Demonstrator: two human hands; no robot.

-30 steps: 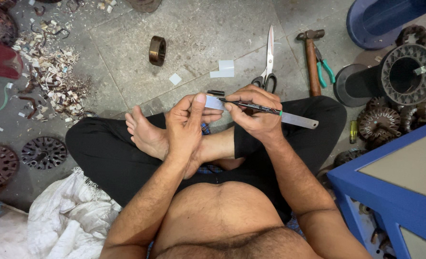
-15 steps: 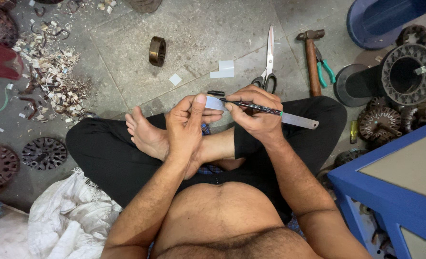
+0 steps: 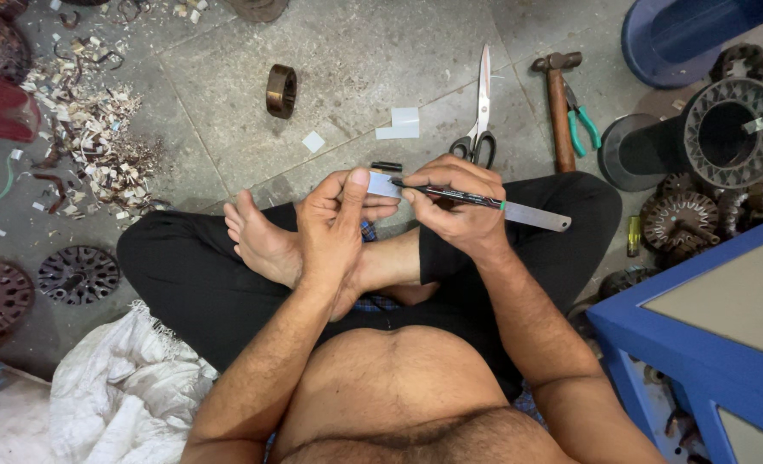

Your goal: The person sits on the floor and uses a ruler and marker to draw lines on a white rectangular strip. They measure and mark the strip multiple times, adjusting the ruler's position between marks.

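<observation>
I sit cross-legged on the floor. My left hand [image 3: 334,219] pinches a small pale sheet piece [image 3: 383,185] against a steel ruler [image 3: 531,216] that lies across my knee. My right hand [image 3: 454,202] grips a black pen [image 3: 450,195] with its tip on the sheet piece. The pen's black cap [image 3: 387,166] lies on the floor just beyond my fingers.
Scissors [image 3: 482,107], a hammer [image 3: 557,103] and green-handled pliers [image 3: 583,120] lie ahead. A metal ring [image 3: 281,90] and paper scraps [image 3: 398,125] sit on the floor. Motor parts [image 3: 729,129] crowd the right, a blue stand [image 3: 699,344] is near right, white cloth [image 3: 124,387] lower left.
</observation>
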